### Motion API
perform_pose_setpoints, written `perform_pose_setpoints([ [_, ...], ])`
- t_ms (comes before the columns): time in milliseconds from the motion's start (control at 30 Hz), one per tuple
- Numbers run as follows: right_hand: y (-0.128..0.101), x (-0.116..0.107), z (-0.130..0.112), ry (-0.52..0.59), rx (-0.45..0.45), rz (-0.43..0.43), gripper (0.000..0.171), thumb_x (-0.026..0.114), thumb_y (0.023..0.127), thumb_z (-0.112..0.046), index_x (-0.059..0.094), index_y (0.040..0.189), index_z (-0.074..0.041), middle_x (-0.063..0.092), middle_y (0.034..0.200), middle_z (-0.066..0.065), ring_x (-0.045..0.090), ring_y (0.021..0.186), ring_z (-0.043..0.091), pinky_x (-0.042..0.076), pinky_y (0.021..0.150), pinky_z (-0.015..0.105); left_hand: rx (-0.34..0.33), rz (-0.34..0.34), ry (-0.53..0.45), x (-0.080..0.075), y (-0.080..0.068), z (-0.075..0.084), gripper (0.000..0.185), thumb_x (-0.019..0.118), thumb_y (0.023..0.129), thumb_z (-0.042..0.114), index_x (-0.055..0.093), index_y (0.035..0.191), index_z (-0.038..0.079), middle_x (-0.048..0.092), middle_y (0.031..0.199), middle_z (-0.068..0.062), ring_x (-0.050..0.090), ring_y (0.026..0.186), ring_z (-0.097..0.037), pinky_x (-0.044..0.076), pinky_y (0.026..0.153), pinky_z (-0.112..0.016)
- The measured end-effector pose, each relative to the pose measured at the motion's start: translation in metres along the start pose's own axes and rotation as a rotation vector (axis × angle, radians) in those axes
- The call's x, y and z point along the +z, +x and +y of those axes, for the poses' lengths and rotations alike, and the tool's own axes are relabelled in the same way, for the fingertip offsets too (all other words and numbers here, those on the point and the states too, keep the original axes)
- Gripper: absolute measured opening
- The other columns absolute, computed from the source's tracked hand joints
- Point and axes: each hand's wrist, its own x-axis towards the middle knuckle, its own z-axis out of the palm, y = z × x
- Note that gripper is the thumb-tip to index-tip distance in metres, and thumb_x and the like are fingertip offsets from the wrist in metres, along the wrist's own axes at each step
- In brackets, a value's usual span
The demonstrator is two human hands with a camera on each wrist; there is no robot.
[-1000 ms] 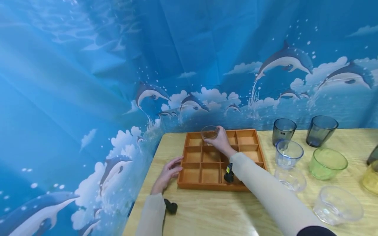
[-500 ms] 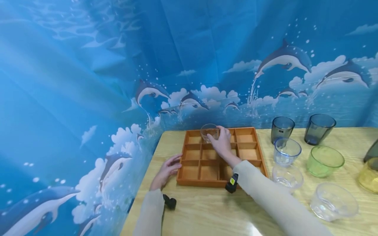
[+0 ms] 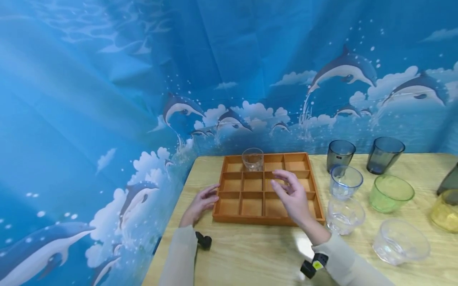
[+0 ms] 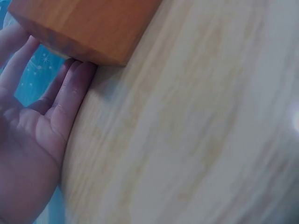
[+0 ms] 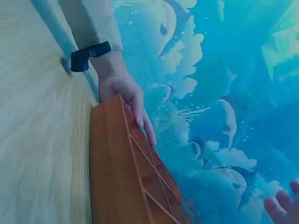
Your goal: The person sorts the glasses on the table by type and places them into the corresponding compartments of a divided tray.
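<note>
An orange wooden tray [image 3: 266, 220] with several square compartments lies on the table. A small clear glass [image 3: 252, 159] stands upright in its back row, second compartment from the left. My right hand [image 3: 286, 190] hovers over the tray's right half with fingers relaxed and spread, holding nothing. Its fingertips [image 5: 282, 207] show at the edge of the right wrist view. My left hand [image 3: 204, 200] rests flat against the tray's left side. In the left wrist view its fingers [image 4: 70, 88] touch the tray's corner [image 4: 84, 28]. The right wrist view shows the left hand [image 5: 126, 95] beside the tray [image 5: 121, 177].
Right of the tray stand two dark tumblers [image 3: 340, 155] [image 3: 384, 155], a bluish cup [image 3: 345, 182], a green bowl [image 3: 391, 192], a clear glass [image 3: 344, 216], a clear bowl [image 3: 400, 241] and a yellow cup [image 3: 445, 210]. A dolphin-print cloth [image 3: 143, 99] hangs behind and left of the table.
My right hand has let go of the clear glass, leaving it in the tray's back row, and drawn back toward me. The left hand has stayed at the tray's side.
</note>
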Motion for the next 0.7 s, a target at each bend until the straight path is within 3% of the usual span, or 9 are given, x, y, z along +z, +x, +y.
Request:
perform_pose_setpoints([
  [100, -0.008, -0.013, -0.004, 0.034, -0.135, 0.009, 0.028, 0.055, 0.084, 0.016, 0.052, 0.112, 0.017, 0.050, 0.113, 0.026, 0.053, 0.105, 0.019, 0.047, 0.082, 0.022, 0.024, 0.005, 0.011, -0.002, 0.004, -0.008, 0.050, 0.056, 0.093, 0.015, 0.041, 0.141, 0.017, 0.039, 0.138, -0.015, 0.045, 0.119, -0.029, 0.042, 0.091, -0.045],
  [200, -0.014, -0.028, -0.005, 0.001, -0.175, -0.008, 0.028, 0.055, 0.083, 0.017, 0.052, 0.111, 0.017, 0.052, 0.113, 0.024, 0.054, 0.105, 0.020, 0.047, 0.082, 0.023, 0.032, 0.020, 0.018, -0.004, 0.008, -0.015, 0.051, 0.058, 0.092, 0.016, 0.043, 0.140, 0.019, 0.041, 0.136, -0.014, 0.045, 0.118, -0.028, 0.043, 0.090, -0.045],
  [367, -0.016, -0.054, -0.009, -0.106, -0.145, -0.055, 0.035, 0.056, 0.083, 0.015, 0.053, 0.118, 0.011, 0.057, 0.114, 0.020, 0.057, 0.104, 0.020, 0.047, 0.083, 0.024, 0.018, 0.039, 0.012, -0.006, 0.009, -0.019, 0.052, 0.063, 0.089, 0.019, 0.045, 0.138, 0.023, 0.042, 0.135, -0.012, 0.045, 0.118, -0.028, 0.043, 0.090, -0.045],
  [567, -0.021, -0.091, -0.022, -0.216, -0.078, -0.083, 0.046, 0.058, 0.083, 0.014, 0.051, 0.127, 0.005, 0.056, 0.115, 0.028, 0.058, 0.104, 0.017, 0.046, 0.084, 0.023, 0.001, 0.035, 0.000, -0.004, 0.011, -0.019, 0.054, 0.062, 0.090, 0.021, 0.043, 0.140, 0.022, 0.040, 0.136, -0.013, 0.044, 0.118, -0.027, 0.042, 0.090, -0.045],
  [700, -0.026, -0.113, -0.030, -0.239, -0.117, -0.077, 0.051, 0.057, 0.079, 0.021, 0.047, 0.127, 0.010, 0.057, 0.115, 0.026, 0.059, 0.103, 0.016, 0.046, 0.085, 0.022, -0.001, 0.046, -0.009, -0.004, 0.011, -0.019, 0.054, 0.062, 0.090, 0.021, 0.043, 0.140, 0.022, 0.040, 0.135, -0.012, 0.045, 0.117, -0.027, 0.043, 0.090, -0.044],
])
